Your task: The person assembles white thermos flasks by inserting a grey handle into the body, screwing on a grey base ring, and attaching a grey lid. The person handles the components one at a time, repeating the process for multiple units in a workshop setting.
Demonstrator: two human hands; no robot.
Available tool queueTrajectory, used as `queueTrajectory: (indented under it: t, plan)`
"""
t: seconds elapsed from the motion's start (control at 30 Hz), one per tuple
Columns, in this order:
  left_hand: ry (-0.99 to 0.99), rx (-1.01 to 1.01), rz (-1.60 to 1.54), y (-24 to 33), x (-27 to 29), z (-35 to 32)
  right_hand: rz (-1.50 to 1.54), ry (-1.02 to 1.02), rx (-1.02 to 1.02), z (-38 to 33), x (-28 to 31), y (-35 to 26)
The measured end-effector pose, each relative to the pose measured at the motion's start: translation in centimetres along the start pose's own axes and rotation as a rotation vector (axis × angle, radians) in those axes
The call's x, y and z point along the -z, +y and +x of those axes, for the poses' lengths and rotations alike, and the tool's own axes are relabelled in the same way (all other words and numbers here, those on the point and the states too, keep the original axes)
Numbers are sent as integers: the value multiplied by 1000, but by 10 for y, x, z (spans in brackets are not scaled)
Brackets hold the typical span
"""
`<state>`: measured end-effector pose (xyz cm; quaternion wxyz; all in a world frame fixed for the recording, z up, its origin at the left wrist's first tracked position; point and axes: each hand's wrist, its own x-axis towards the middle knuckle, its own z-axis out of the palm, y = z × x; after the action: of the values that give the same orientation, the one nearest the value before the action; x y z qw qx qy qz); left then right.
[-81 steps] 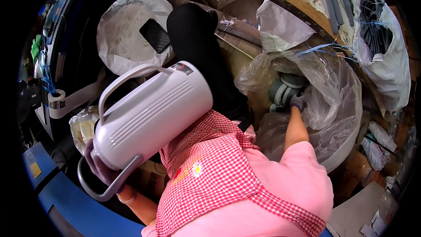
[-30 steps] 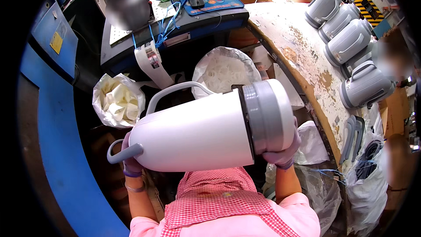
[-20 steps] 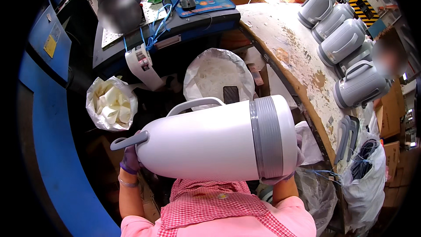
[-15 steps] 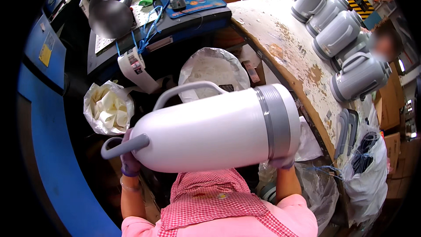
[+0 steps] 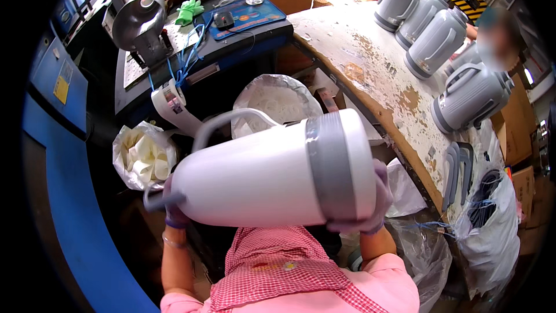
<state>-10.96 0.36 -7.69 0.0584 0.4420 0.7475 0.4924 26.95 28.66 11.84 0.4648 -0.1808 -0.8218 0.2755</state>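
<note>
A large white vacuum jug (image 5: 249, 179) lies on its side in the air in front of my apron. Its grey band (image 5: 333, 168) circles the end by the base, at the right. A long handle (image 5: 231, 117) runs along its far side, and a grey loop (image 5: 159, 200) sticks out at the left end. My left hand (image 5: 175, 211), in a purple glove, is closed round the left end by that loop; the jug hides most of its fingers. My right hand (image 5: 376, 203), gloved too, grips the base end from below and the side.
Grey jugs (image 5: 437, 46) stand on the worn bench (image 5: 376, 81) at right, near a person (image 5: 499, 37). Loose grey handles (image 5: 457, 174) and a white bag (image 5: 492, 232) hang off its edge. Ahead are lined bins (image 5: 145, 156), a label roll (image 5: 174, 104) and a dark machine table (image 5: 243, 37).
The jug has shifted left at its base end and turned slightly. My right hand now shows more, its fingers wrapped round the base. The person at the far right has moved.
</note>
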Motion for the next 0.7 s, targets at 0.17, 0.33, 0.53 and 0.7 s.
queueTrajectory:
  t: [0.17, 0.33, 0.53, 0.7]
  plan:
    - [-505, 335, -621, 37, 27, 38, 153, 340, 501, 2, -26, -24]
    - [-266, 204, -447, 1, 21, 36, 206, 224, 608, 6, -1, 16]
    - [354, -395, -559, 182, 13, 75, 860, -98, -908, 32, -19, 64]
    - [228, -225, 153, 79, 62, 77, 397, -203, 31, 7, -9, 47]
